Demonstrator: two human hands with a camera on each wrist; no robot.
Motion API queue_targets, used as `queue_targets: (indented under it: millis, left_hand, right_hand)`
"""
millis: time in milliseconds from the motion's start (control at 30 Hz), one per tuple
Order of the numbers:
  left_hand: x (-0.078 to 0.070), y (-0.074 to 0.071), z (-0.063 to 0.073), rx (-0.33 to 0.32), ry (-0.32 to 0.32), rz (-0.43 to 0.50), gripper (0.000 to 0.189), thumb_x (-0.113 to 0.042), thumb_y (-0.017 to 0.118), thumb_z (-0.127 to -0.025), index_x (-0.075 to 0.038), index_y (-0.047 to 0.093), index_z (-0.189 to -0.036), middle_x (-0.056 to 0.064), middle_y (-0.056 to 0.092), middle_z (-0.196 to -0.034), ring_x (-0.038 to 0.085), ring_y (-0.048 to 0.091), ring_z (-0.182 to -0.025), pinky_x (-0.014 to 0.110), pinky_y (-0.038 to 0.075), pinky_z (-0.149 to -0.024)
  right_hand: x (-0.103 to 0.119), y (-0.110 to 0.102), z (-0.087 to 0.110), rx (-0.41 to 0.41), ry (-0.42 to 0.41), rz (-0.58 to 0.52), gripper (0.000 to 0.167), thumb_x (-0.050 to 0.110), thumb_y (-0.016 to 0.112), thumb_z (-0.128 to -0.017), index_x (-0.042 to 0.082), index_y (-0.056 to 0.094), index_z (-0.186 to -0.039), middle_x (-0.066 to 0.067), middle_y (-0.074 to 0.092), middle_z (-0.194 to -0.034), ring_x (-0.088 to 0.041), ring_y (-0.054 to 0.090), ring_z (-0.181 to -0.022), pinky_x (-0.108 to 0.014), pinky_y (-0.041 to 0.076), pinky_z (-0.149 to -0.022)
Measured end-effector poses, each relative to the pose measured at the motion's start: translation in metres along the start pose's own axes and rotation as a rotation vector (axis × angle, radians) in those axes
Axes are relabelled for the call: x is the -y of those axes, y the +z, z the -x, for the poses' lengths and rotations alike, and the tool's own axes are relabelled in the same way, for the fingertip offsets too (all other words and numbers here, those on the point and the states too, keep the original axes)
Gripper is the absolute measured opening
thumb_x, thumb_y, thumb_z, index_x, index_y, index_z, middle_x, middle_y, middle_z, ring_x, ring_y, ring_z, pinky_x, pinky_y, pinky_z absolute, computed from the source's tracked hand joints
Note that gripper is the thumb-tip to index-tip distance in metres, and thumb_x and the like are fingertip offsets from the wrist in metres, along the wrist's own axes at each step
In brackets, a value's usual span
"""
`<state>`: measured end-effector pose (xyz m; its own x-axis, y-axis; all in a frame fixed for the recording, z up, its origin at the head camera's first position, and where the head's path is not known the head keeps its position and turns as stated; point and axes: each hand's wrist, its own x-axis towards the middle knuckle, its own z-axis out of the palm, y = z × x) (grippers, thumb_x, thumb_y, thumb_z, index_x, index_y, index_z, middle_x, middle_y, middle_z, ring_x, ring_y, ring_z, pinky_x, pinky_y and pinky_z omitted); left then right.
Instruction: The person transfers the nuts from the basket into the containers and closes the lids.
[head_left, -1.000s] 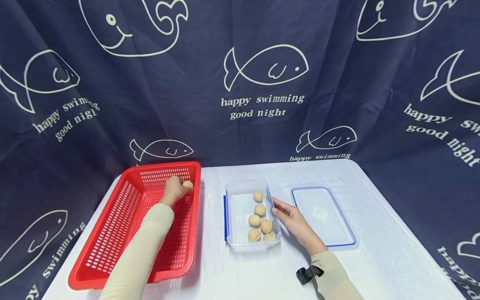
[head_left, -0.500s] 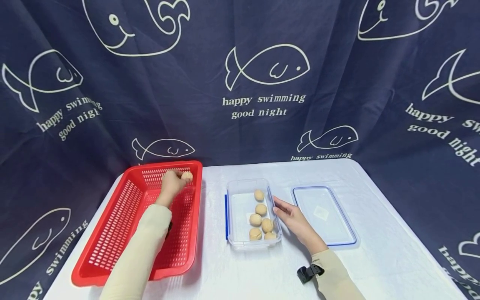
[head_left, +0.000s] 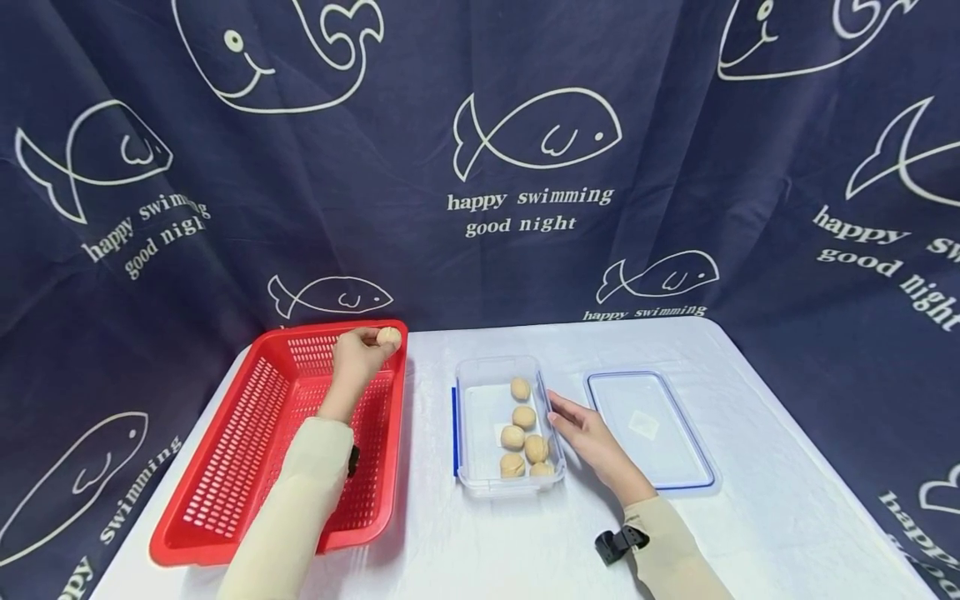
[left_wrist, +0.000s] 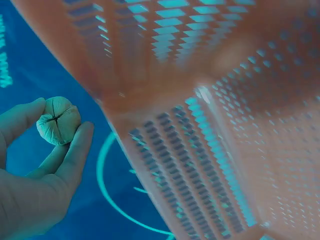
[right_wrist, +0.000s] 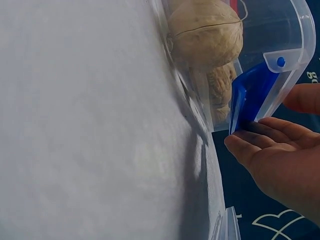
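Observation:
My left hand pinches a walnut between thumb and fingertips, over the far right corner of the red plastic basket. In the left wrist view the walnut shows a cross-shaped seam, held out beside the basket's slotted wall. A clear plastic food container stands mid-table, with several walnuts along its right half. Against its right side rests my right hand. Seen from the right wrist, fairly straight fingers touch the blue latch flap, with the thumb near the container's rim.
The container's clear lid with a blue seal lies flat to the right, behind the right hand. A white cloth covers the table. Dark blue curtains with fish drawings hang behind and at both sides.
My left hand has lifted the walnut from inside the basket's far right corner up to rim height and slightly right. The right hand stays against the container.

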<state>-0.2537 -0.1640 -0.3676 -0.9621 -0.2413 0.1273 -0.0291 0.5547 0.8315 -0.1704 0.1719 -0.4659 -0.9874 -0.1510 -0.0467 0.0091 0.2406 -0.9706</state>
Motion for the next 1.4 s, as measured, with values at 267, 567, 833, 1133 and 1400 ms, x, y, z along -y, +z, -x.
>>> queue_targets:
  millis: [267,567,833,1133,1400]
  left_hand:
    - [-0.026,0.014,0.019,-0.029,0.142,0.079,0.034,-0.004,0.076,-0.078,0.012,0.066,-0.106,0.026,0.069,-0.096,0.032,0.069,-0.086,0.033,0.057,-0.074]
    - [-0.058,0.021,0.042,-0.02,0.244,0.134,0.033,-0.004,0.076,-0.077,0.01,0.067,-0.105,0.023,0.07,-0.094,0.031,0.069,-0.085,0.035,0.057,-0.076]
    - [-0.085,0.025,0.063,0.006,0.297,0.217,0.033,-0.002,0.077,-0.077,0.009,0.067,-0.105,0.022,0.07,-0.096,0.031,0.069,-0.087,0.035,0.057,-0.078]
    - [-0.103,0.05,0.085,0.046,0.305,0.28,0.031,0.0,0.074,-0.079,0.01,0.065,-0.108,0.022,0.069,-0.096,0.031,0.067,-0.087,0.035,0.057,-0.079]
    - [-0.102,0.069,0.099,0.074,0.259,0.292,0.032,0.001,0.07,-0.081,0.01,0.063,-0.111,0.021,0.066,-0.097,0.029,0.065,-0.089,0.036,0.056,-0.082]
  right_hand:
    - [-0.002,0.0,-0.001,-0.002,0.002,-0.012,0.05,0.016,0.052,-0.1,-0.001,0.037,-0.145,-0.02,0.039,-0.148,-0.032,0.034,-0.137,-0.038,0.025,-0.112]
    - [0.0,-0.001,0.0,0.0,0.002,-0.005,0.051,0.018,0.052,-0.1,0.001,0.036,-0.146,-0.019,0.038,-0.148,-0.033,0.033,-0.138,-0.04,0.024,-0.113]
    - [-0.002,-0.001,-0.001,0.002,0.0,-0.013,0.051,0.017,0.052,-0.1,0.0,0.037,-0.146,-0.019,0.039,-0.148,-0.032,0.034,-0.137,-0.038,0.024,-0.113]
    - [-0.003,0.0,-0.001,0.004,0.006,-0.005,0.051,0.017,0.052,-0.1,0.001,0.036,-0.146,-0.019,0.039,-0.148,-0.032,0.034,-0.137,-0.039,0.025,-0.113]
    - [-0.003,0.0,-0.003,0.006,-0.004,-0.029,0.05,0.015,0.052,-0.1,-0.001,0.037,-0.145,-0.021,0.039,-0.147,-0.032,0.036,-0.136,-0.038,0.025,-0.112]
